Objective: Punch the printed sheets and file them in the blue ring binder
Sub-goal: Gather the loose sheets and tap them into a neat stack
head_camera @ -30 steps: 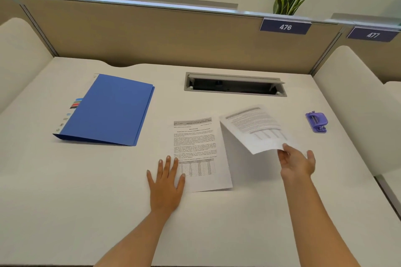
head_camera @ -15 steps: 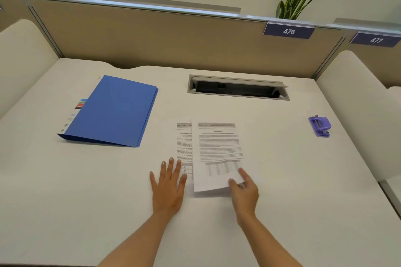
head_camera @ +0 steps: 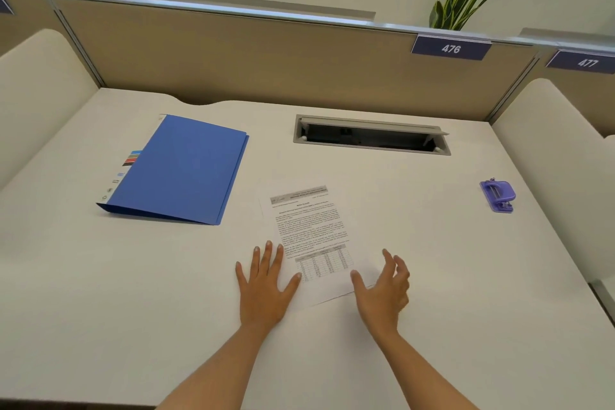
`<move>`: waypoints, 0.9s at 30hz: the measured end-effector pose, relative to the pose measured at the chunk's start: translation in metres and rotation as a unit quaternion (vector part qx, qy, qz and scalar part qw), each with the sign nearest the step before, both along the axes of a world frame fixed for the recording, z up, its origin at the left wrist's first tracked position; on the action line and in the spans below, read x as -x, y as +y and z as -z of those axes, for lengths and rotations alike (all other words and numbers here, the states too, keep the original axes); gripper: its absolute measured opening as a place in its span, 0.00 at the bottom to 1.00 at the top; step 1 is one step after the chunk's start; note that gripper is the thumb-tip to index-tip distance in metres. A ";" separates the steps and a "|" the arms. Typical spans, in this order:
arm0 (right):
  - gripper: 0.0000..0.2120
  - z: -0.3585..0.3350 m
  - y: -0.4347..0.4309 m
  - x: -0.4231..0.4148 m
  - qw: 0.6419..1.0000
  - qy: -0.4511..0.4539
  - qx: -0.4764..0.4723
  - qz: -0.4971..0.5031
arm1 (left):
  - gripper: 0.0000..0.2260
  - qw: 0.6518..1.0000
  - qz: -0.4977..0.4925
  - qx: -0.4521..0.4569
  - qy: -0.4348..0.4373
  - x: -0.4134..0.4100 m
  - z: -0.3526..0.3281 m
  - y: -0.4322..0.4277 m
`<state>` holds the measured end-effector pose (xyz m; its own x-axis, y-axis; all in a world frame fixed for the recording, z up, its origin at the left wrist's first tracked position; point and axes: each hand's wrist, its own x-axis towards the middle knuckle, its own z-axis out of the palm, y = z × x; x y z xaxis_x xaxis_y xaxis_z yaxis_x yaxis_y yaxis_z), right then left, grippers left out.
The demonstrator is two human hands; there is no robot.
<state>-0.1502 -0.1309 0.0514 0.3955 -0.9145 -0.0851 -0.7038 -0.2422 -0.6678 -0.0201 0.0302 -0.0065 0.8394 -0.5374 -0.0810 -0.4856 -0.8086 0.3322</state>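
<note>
Much print illegible, left hand (head_camera: 264, 289) overlapping sheets (head_camera: 312, 236)

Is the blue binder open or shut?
Shut. The blue ring binder lies flat on the desk with its cover down; no rings or inside pages show.

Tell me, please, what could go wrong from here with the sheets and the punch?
1. The printed sheets lie tilted on the desk, pressed only at one edge by the left hand. They may shift out of line, and then the holes would not match.
2. The hole punch sits far to the right. Reaching for it with the open right hand could drag the sheet corner beside that hand.
</note>
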 end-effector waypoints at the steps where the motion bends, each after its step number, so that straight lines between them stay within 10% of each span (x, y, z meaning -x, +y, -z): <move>1: 0.39 0.001 -0.005 -0.002 1.000 0.021 -0.006 -0.020 | 0.34 1.000 -0.002 0.000 -0.002 0.000 0.001 0.000; 8: 0.54 0.028 0.002 -0.006 0.948 0.200 -0.003 -0.246 | 0.34 1.000 0.008 -0.013 -0.002 -0.001 0.002 0.000; 27: 0.48 0.034 0.006 -0.001 0.929 0.245 0.024 -0.277 | 0.48 0.930 -0.282 0.073 0.223 0.003 -0.065 -0.071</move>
<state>-0.1494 -0.1247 0.0176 0.7308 -0.5904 -0.3426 -0.6793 -0.6785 -0.2796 -0.0234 -0.0411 0.0587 0.8915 -0.0551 -0.4498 0.2143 -0.8234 0.5255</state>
